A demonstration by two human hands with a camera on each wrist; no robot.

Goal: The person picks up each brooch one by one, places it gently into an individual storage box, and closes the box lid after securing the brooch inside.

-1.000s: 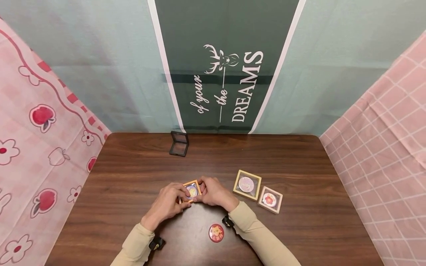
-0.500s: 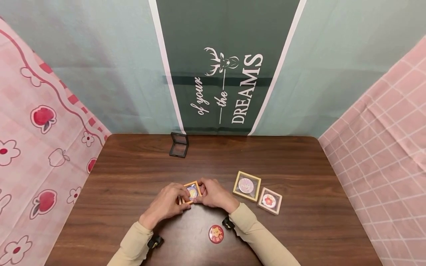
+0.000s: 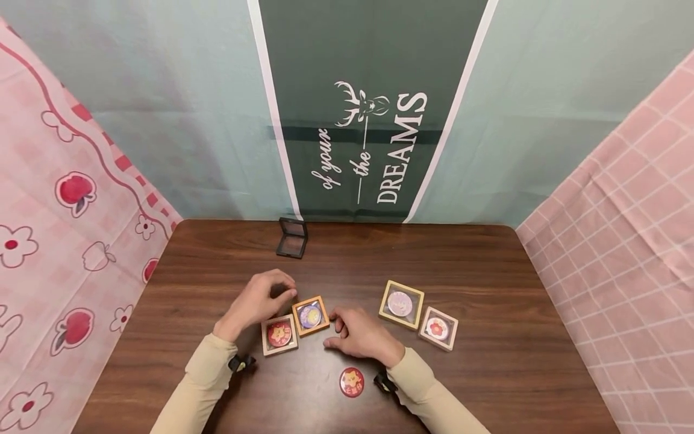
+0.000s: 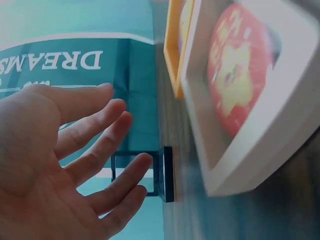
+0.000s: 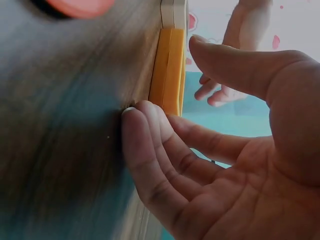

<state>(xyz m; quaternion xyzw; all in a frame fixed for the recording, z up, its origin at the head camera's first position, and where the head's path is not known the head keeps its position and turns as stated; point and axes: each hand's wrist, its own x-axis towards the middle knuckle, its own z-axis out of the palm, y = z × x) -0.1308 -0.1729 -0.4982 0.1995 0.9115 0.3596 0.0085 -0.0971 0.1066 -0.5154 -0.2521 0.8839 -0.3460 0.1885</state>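
My left hand (image 3: 260, 298) hovers just behind a cream square display frame (image 3: 281, 351) holding a red round badge (image 3: 279, 334). In the left wrist view, its fingers are spread loosely and hold nothing. Touching that frame's right side is an orange display frame (image 3: 315, 331) with a purple and yellow badge (image 3: 311, 316) inside. My right hand (image 3: 360, 334) is low on the table beside the orange frame, its fingers loosely bent around nothing. In the right wrist view its fingertips lie close to the orange frame's edge; contact is unclear. A loose red badge (image 3: 352, 382) lies in front.
To the right, a yellow frame (image 3: 387, 318) with a pale pink badge stands close to a pale pink frame (image 3: 437, 345) with a flower badge. A black hinged frame (image 3: 293, 244) stands partly unfolded near the back edge of the wooden table (image 3: 466, 259).
Both hands have let go of the orange frame. My left hand has moved back and left, uncovering the cream frame; my right hand has drawn a little right and toward the front.
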